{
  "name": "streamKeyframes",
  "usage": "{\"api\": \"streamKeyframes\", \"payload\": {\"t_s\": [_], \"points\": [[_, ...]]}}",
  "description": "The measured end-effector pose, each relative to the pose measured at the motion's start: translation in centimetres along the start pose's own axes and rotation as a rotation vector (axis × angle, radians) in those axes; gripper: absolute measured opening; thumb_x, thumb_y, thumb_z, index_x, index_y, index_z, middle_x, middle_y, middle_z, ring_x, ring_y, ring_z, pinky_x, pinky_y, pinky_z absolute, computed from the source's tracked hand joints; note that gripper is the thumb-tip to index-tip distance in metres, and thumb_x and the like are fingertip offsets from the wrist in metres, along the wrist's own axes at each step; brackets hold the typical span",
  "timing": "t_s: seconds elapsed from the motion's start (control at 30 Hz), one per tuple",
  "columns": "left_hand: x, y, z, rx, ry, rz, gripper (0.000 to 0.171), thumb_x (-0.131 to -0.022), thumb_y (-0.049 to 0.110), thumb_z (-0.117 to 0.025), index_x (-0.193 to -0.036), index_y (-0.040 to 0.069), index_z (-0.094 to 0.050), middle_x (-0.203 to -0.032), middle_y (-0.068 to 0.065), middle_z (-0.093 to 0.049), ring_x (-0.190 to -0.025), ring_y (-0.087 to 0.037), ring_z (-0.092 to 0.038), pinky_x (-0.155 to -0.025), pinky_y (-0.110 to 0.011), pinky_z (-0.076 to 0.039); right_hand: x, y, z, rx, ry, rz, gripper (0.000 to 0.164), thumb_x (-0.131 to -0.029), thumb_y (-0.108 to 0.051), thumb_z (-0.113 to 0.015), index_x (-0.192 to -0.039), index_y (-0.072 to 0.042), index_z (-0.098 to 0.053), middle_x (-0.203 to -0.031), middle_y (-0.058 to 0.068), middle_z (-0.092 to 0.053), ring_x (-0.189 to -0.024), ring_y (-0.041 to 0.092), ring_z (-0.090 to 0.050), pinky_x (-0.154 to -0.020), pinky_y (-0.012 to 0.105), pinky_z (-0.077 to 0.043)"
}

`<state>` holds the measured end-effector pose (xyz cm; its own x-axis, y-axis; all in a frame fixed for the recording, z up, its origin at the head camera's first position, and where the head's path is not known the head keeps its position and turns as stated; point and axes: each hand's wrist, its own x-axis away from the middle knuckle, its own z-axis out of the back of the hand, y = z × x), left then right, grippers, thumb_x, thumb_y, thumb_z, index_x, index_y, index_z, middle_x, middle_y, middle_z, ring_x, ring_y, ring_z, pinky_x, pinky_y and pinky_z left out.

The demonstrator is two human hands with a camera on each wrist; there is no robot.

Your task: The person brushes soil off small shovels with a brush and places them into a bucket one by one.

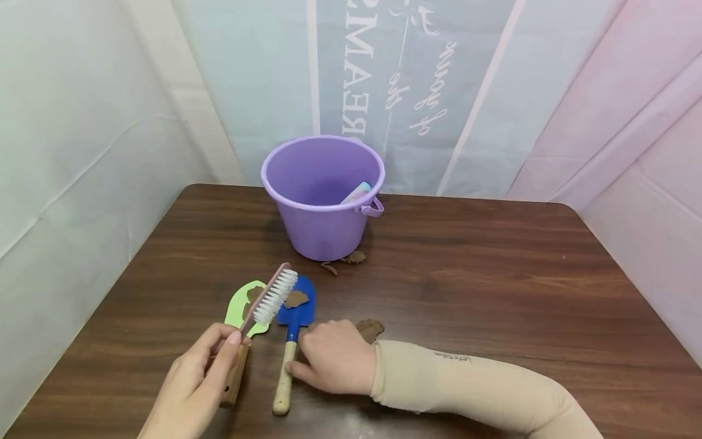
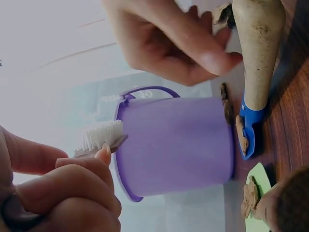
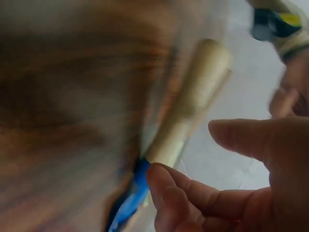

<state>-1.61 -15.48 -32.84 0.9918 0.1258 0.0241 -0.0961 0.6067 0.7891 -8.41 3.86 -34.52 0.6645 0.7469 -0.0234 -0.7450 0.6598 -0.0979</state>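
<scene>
My left hand point(image 1: 189, 381) grips a small scrub brush point(image 1: 271, 296) with a pinkish back and white bristles, held above the trowels. My right hand point(image 1: 337, 358) hovers by the wooden handle of a blue hand trowel point(image 1: 303, 286); in the right wrist view its thumb point(image 3: 236, 137) stands apart from the loosely bent fingers, with nothing between them. A brown clump point(image 1: 296, 299) lies on the blue blade. Left of it is a light green trowel point(image 1: 236, 308) with a brown wooden handle, partly hidden by the brush and left hand; brown clumps lie on its blade too.
A purple bucket point(image 1: 323, 231) stands at the back of the dark wooden table point(image 1: 493, 274), a pastel-coloured item point(image 1: 358, 192) inside it. Brown bits point(image 1: 353, 257) lie at its foot. Another brown clump point(image 1: 370, 329) sits beyond the right wrist. Curtains point(image 1: 263, 73) hang around the table.
</scene>
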Motion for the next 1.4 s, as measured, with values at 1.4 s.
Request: {"api": "streamKeyframes", "payload": {"t_s": [1.4], "points": [[0.1, -0.4, 0.1, 0.014, 0.045, -0.091, 0.018, -0.099, 0.028, -0.042, -0.095, 0.02, -0.058, -0.064, 0.005, -0.041, -0.051, -0.005, -0.042, -0.045, -0.022, -0.034, 0.3, 2.2, -1.1, -0.399, -0.022, -0.072, 0.045, -0.078, -0.022, -0.064, -0.042, -0.018, -0.038, -0.036, -0.015, -0.028, -0.029, -0.008, -0.025, -0.03, 0.01, -0.02]]}}
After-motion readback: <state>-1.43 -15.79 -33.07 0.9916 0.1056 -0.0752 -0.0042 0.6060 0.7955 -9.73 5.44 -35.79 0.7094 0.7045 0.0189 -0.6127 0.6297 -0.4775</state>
